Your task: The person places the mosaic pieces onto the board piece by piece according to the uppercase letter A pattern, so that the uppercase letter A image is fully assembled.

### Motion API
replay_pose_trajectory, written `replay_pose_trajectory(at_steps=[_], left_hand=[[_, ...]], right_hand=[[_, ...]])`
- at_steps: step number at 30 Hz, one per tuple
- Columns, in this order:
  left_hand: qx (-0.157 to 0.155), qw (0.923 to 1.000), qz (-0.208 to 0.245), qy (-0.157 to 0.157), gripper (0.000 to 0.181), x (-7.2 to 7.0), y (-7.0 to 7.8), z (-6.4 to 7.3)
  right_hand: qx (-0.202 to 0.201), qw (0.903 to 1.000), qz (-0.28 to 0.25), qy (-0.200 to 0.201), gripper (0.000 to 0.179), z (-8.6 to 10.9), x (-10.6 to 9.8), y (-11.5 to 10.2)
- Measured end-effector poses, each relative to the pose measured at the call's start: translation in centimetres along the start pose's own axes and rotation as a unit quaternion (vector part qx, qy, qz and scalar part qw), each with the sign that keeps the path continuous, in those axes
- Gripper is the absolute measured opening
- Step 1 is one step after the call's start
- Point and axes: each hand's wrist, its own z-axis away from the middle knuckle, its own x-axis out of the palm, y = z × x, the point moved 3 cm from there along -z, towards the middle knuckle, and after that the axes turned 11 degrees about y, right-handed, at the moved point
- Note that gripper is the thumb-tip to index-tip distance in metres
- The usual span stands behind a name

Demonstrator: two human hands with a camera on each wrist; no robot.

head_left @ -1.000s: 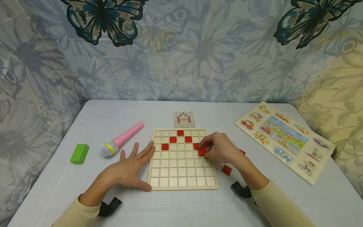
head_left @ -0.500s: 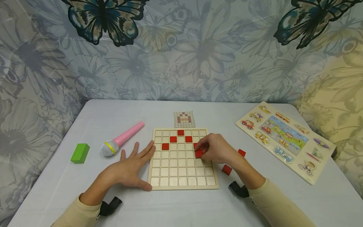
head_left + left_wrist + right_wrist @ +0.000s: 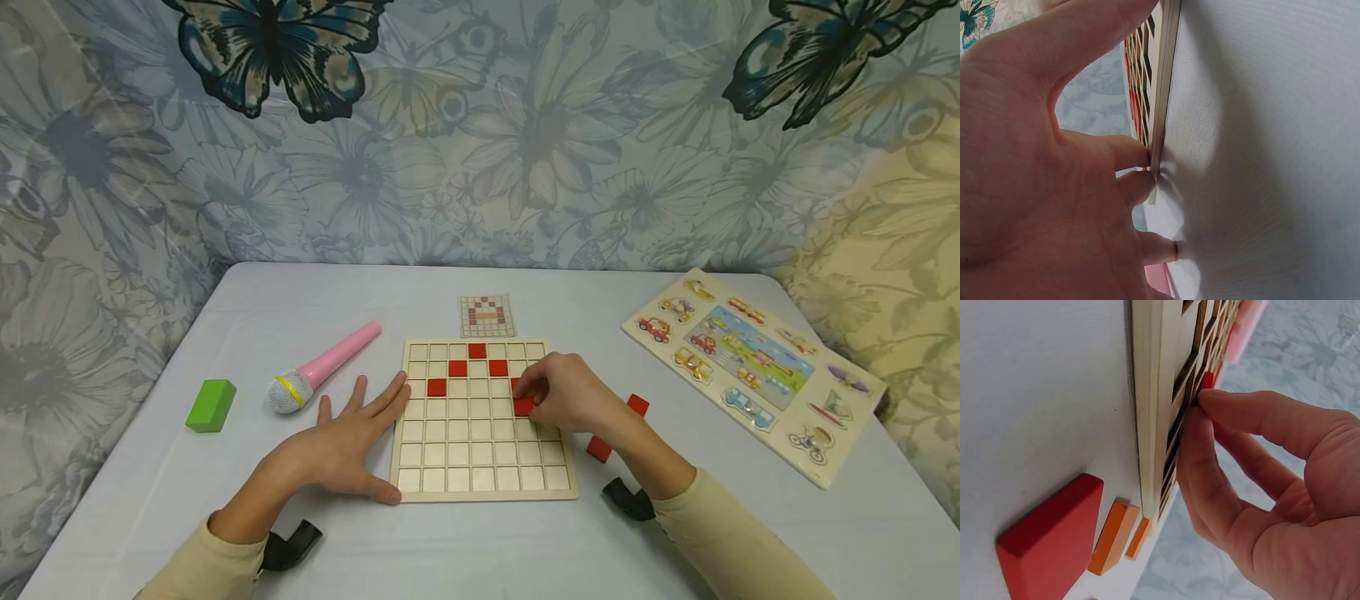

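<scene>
A wooden grid board [image 3: 468, 481] lies in the middle of the white table in the head view, with several red square tiles [image 3: 477, 351] set in its upper cells. My right hand [image 3: 573, 396] pinches a red tile [image 3: 522, 407] between thumb and fingers, right at a cell in the board's right half. In the right wrist view the fingertips cover most of that tile. Spread wide, my left hand [image 3: 337, 454] rests along the board's left edge; thumb and fingertips touch the frame in the left wrist view.
Loose red tiles [image 3: 599, 448] lie right of the board, with orange pieces [image 3: 1114, 537] near them. A small pattern card [image 3: 487, 316] sits behind it. A pink toy microphone [image 3: 341, 353] and green block [image 3: 211, 406] are left; a vehicle puzzle board [image 3: 757, 367] lies right.
My right hand has moved slightly left and down with the red tile, from the grid's right side to a cell just below another red tile. The left hand has stayed put.
</scene>
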Motion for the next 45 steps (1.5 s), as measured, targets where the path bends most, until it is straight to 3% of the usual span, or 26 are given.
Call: replay_pose_trajectory(at_steps=[19,45], left_hand=[[0.006,1.0000,0.003,0.000,0.134,-0.1,-0.1,0.1],[0.002,1.0000,0.005,-0.003,0.134,-0.1,0.1,0.0]], right_hand=[[-0.001,1.0000,0.001,0.001,0.026,0.0,0.0,-0.1],[0.008,0.9995,-0.027,0.012,0.027,1.5,-1.8,1.1]])
